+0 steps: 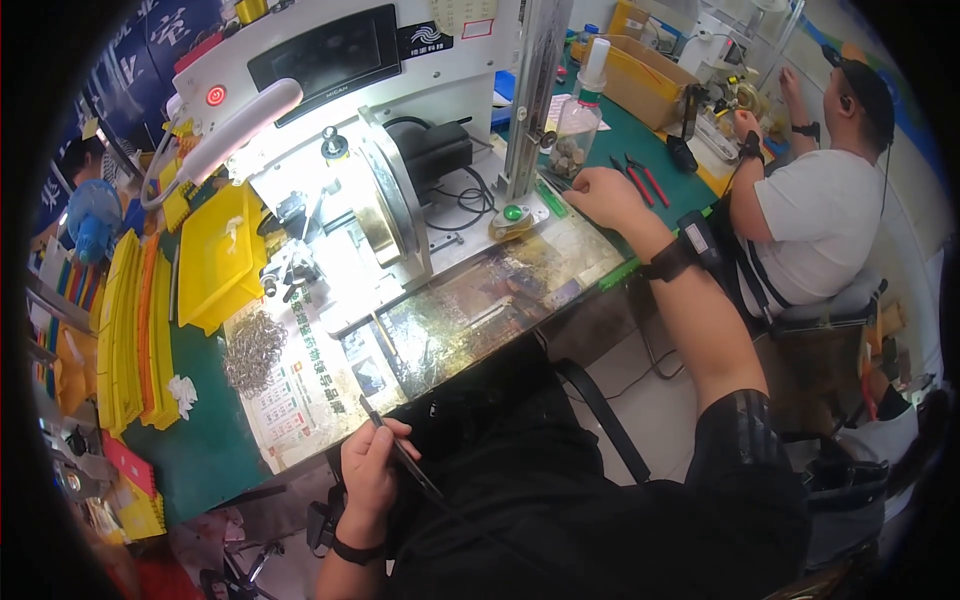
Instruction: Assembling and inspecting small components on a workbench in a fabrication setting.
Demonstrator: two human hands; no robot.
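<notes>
My left hand (pixel 370 468), at the table's front edge, is closed around a slim black pen-shaped tool (pixel 412 463). The tool's tip points up toward the table, and its lower part runs down against my dark clothing. My right hand (pixel 608 200) reaches forward to the right of the machine's upright post, beside a clear bottle (pixel 575 130) with a white stem and small pieces inside. Its fingers are bent together; whatever they may pinch is too small to make out. Close to that hand are a green button (pixel 513 213) and red-handled pliers (pixel 640 182).
A brightly lit machine (pixel 385 190) with a screen and a round wheel stands ahead. To its left are a pile of small metal pieces (pixel 255 352), a yellow tray (pixel 212 265) and stacked yellow strips (pixel 140 330). A co-worker (pixel 825 210) sits at the right.
</notes>
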